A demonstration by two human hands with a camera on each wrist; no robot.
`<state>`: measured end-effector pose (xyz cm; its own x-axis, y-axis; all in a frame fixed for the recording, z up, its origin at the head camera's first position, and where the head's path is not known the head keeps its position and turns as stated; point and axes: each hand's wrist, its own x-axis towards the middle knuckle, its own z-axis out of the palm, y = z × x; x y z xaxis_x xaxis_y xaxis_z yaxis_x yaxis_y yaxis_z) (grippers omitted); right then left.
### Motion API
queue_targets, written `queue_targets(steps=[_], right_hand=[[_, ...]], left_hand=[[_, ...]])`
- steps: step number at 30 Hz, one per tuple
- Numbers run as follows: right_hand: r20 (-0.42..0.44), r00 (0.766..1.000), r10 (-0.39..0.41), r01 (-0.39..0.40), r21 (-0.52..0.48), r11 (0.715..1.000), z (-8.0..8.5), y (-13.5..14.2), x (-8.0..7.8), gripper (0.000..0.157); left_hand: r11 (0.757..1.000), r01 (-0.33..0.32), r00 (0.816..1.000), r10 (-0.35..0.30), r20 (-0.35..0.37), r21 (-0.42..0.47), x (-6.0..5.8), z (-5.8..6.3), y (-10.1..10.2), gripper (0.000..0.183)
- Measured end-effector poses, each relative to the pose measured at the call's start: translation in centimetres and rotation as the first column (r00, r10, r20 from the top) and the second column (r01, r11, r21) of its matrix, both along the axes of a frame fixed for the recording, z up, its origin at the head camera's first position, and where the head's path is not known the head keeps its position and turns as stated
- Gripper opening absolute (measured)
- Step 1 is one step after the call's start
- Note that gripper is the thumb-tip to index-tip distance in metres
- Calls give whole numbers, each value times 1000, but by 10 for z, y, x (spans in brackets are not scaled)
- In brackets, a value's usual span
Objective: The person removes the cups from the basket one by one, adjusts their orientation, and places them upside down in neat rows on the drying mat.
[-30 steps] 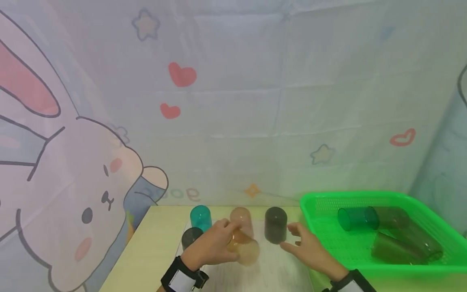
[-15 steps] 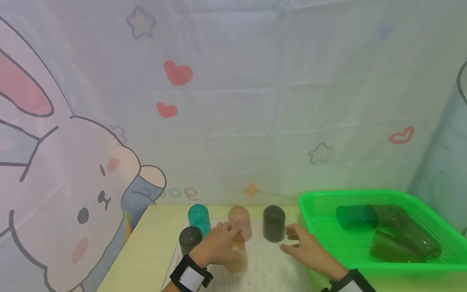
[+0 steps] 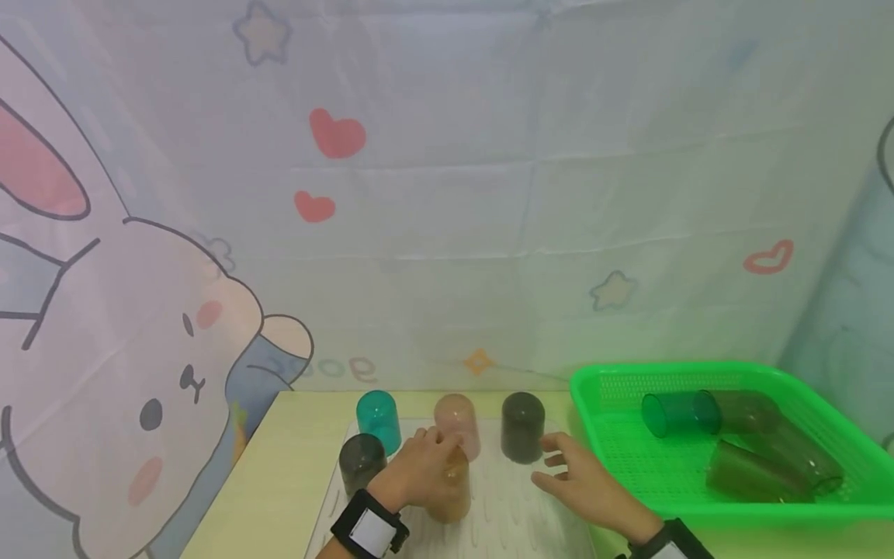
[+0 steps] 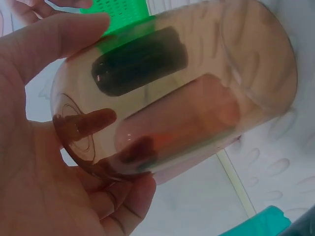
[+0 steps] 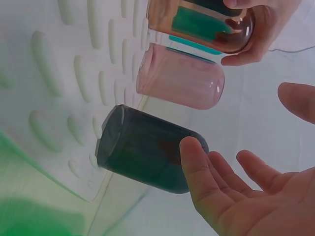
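My left hand (image 3: 417, 470) grips an amber see-through cup (image 3: 450, 489) by its closed base, thumb on one side and fingers on the other. That cup is upside down, its rim at the white ribbed tray (image 3: 513, 516); in the left wrist view the amber cup (image 4: 197, 54) fills the middle. Behind it stands an upturned pink cup (image 3: 457, 423). A dark grey cup (image 3: 522, 427) is upturned to the right. Beside this grey cup my right hand (image 3: 583, 483) holds nothing, fingers loosely bent; in the right wrist view its fingertips overlap the dark cup (image 5: 147, 150).
A teal cup (image 3: 378, 421) and another dark cup (image 3: 362, 462) stand upturned at the tray's left. To the right is a green plastic basket (image 3: 615, 508) with several cups lying on their sides, one teal (image 3: 670, 415). A printed cloth (image 3: 447, 295) hangs behind the table.
The left hand has brought the amber cup from a tilt to upright, rim down, and slightly left and down onto the tray. The right hand has hardly moved.
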<state>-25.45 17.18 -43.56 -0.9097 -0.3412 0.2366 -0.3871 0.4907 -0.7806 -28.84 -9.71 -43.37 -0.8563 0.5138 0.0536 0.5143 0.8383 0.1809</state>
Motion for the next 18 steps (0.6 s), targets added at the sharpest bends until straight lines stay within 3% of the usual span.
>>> queue_targets(steps=[9, 14, 18], right_hand=[[-50, 997, 59, -53, 108, 993, 8, 6, 4, 40], [-75, 984, 163, -142, 223, 964, 23, 14, 7, 30], [-39, 971, 237, -214, 304, 928, 40, 25, 6, 27]], left_hand=[[998, 19, 1000, -19, -14, 52, 4, 2, -3, 60], [994, 53, 998, -49, -51, 92, 12, 17, -9, 49], [992, 48, 999, -46, -26, 114, 21, 32, -18, 46]])
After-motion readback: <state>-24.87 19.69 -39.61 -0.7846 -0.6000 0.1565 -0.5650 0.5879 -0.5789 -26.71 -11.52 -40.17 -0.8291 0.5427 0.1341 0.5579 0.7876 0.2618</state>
